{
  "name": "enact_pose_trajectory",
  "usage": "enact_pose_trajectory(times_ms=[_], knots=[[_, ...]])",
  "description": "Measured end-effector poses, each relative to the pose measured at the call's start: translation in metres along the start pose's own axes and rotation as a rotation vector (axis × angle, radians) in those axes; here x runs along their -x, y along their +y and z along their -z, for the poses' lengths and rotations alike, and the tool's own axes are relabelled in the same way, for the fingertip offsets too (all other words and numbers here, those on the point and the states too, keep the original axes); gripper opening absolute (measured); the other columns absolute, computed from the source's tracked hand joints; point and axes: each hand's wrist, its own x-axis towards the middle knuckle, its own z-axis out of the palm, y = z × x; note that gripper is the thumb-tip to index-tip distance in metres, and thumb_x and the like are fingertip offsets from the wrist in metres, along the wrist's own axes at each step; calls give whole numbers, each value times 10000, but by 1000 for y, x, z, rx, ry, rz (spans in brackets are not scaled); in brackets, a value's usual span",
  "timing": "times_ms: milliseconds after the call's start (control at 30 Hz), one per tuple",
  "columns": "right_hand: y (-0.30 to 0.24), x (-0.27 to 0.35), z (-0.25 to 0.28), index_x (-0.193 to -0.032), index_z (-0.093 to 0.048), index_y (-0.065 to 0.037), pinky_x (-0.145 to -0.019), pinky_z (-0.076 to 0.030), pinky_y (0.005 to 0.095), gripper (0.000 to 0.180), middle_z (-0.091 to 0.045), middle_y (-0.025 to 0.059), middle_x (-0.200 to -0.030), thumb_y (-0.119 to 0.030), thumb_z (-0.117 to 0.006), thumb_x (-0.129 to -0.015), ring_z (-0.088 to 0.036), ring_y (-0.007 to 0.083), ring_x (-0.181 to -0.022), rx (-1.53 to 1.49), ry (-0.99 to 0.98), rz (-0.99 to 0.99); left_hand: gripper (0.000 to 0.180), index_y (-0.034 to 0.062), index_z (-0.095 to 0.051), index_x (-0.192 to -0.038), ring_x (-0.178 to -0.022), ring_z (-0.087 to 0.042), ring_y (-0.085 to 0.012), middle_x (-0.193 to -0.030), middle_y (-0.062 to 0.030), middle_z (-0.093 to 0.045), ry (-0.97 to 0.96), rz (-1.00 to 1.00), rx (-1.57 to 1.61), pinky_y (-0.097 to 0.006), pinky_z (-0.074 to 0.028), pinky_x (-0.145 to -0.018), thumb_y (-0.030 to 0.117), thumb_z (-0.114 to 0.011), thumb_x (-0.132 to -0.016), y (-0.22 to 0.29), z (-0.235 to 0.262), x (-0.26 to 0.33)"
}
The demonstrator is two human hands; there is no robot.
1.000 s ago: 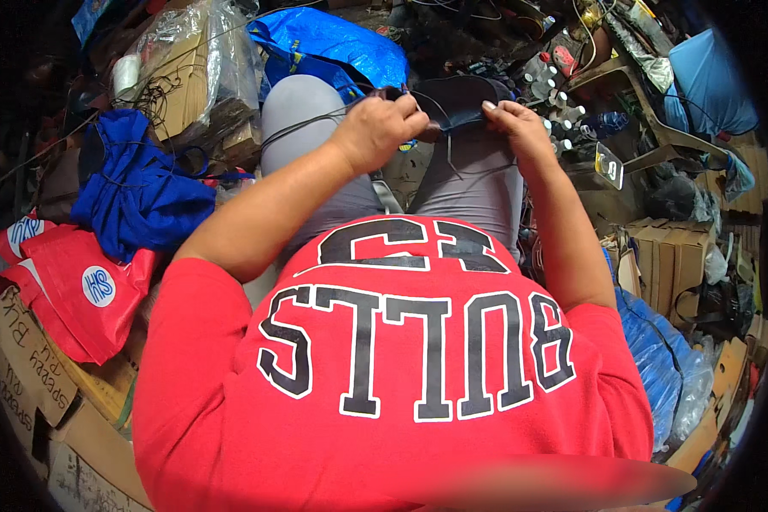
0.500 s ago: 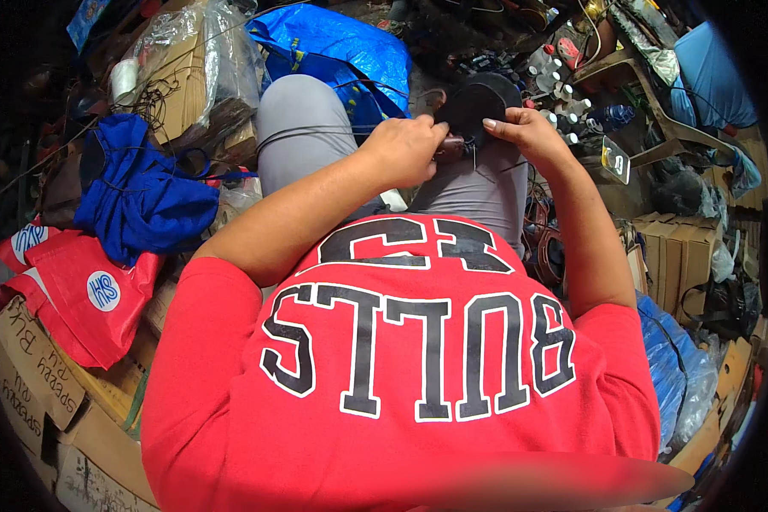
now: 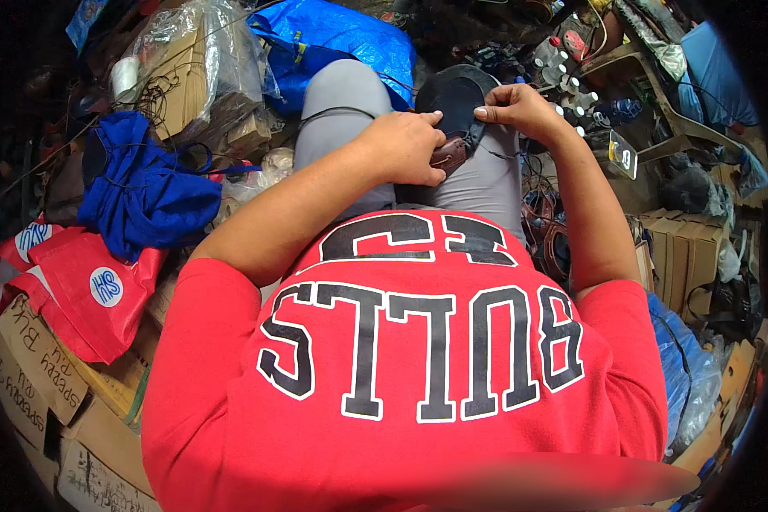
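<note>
Head view: more brown leather (image 3: 450,155) shows than before, my left fingers (image 3: 427,119) gripping it, right fingers (image 3: 491,113) pinched by the black pad (image 3: 454,96).

Lettered and numbered in black on red shirt (image 3: 410,350), in blue on red bag (image 3: 72,294), handwritten on cardboard boxes (image 3: 38,354).

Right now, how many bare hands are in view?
2: the left hand, holding a dark-brown leather piece, and the right hand, at the edge of a flat, rounded black pad. No others show, though some could be hidden.
</note>
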Motion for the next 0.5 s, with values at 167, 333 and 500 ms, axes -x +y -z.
enact_pose_trajectory(times_ms=[167,333,500], knots=[[7,-13,-8,-740,-604,-79,-477,-322,199,257,-502,-79,-595,-284,-757,-755,-426,27,-521,-51,-34,-1,415,47,-682,-896,-951,-612,-309,-1170,-138,-588,-252,63,-17,-370,-485,-816,411,-681,-696,-14,31,-17],[-15,8,-24,-892,-612,-13,-574,-426,301,386,-579,59,-737,-293,-780,-686,-527,155,-654,365,546,410,330,57,-631,-983,-1039,-557,-294,-1127,-122,-591,412,-218,318,-363,-441,-888,246,-721,-728,-47,18,-52],[-24,35,-34,-748,-633,-8,-565,-439,296,388,-591,60,-642,-390,-679,-791,-550,138,-595,43,162,29,410,82,-593,-1022,-1053,-533,-279,-1073,-123,-583,176,-173,456,-354,-414,-902,275,-752,-696,-57,3,-87]])
